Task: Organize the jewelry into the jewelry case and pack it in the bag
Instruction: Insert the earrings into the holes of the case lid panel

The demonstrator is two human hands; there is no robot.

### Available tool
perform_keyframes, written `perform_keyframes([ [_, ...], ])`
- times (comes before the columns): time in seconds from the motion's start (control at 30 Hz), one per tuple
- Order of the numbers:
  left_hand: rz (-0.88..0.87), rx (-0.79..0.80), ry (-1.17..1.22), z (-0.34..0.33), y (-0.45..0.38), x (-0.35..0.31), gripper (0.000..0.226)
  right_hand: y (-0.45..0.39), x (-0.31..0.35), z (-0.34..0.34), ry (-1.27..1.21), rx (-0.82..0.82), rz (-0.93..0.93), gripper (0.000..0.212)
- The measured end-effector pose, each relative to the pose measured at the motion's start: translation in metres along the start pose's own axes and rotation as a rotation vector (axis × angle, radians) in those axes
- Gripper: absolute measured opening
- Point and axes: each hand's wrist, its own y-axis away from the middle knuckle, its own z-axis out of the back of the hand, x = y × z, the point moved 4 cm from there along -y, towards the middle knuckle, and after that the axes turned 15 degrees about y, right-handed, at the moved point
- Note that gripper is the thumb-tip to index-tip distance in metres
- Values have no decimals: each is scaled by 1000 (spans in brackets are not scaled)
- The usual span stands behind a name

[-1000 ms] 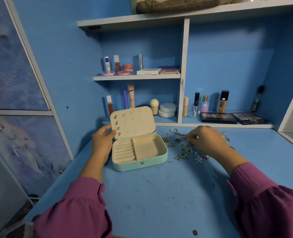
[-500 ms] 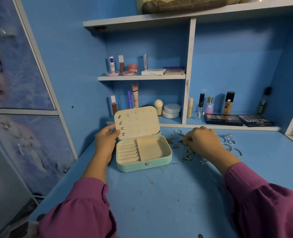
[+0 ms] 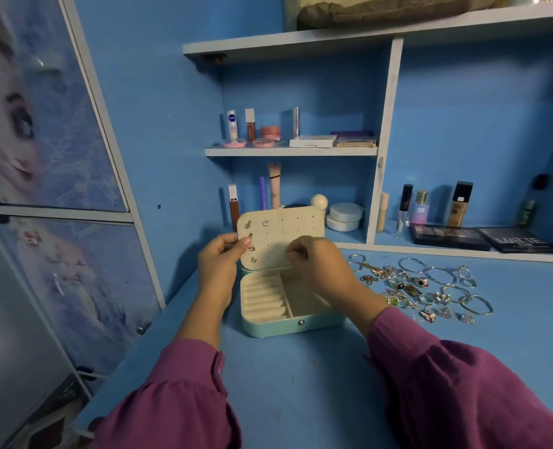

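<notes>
- My left hand [image 3: 218, 267] grips the left edge of the upright lid [image 3: 281, 236] of the jewelry case [image 3: 288, 293], thumb on the front of the lid, fingers curled behind it.
- My right hand [image 3: 320, 267] is raised in front of the lid's lower right part, fingertips [image 3: 293, 251] pinched together close to the perforated panel (whatever small piece they pinch is too tiny to make out, can't tell if it's an earring).
- Case is open on the blue desk [image 3: 301, 384], teal outside, cream lining; lid stands up toward the shelves.
- Lid panel has rows of small holes; five earrings [image 3: 251, 248] are stuck on its left side, the rest of the holes bare.
- Case base: ring rolls [image 3: 263, 298] in the left compartment, a plain open compartment [image 3: 304, 296] on the right, partly hidden by my right wrist. Snap button on the front wall.
- Loose jewelry pile [image 3: 420, 286] lies on the desk just right of the case: thin silver bangles toward the back, rings and colourful earrings in the middle and front.
- Bag [image 3: 382, 11], olive-brown, lies on the top shelf, well apart from the case.
- Shelves behind hold cosmetics [image 3: 255, 131]: tubes, jars, bottles; two dark palettes [image 3: 482, 239] lie flat on the lower right shelf.
- Purple sleeves [image 3: 178, 400] cover both my forearms.
- Cabinet door [image 3: 42, 157] at left carries a cartoon print.
</notes>
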Motion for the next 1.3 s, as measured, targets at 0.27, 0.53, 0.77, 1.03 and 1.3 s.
perform_keyframes([
  [0.27, 48, 113, -13, -4, -8, 4, 8, -20, 17, -17, -152, -193, -5, 16],
  [0.53, 18, 122, -63, -9, -6, 2, 12, -25, 18, -17, -143, -291, -37, 14],
  [0.77, 10, 127, -59, -8, -5, 0, 12, -23, 19, -16, -47, -248, -43, 15],
  [1.03, 77, 221, -26, -1, -9, -3, 25, -21, 23, -13, 7, -272, -70, 17],
  [1.3, 57, 217, -83, 1, -9, -3, 34, -21, 22, -12, -10, -316, -74, 13],
])
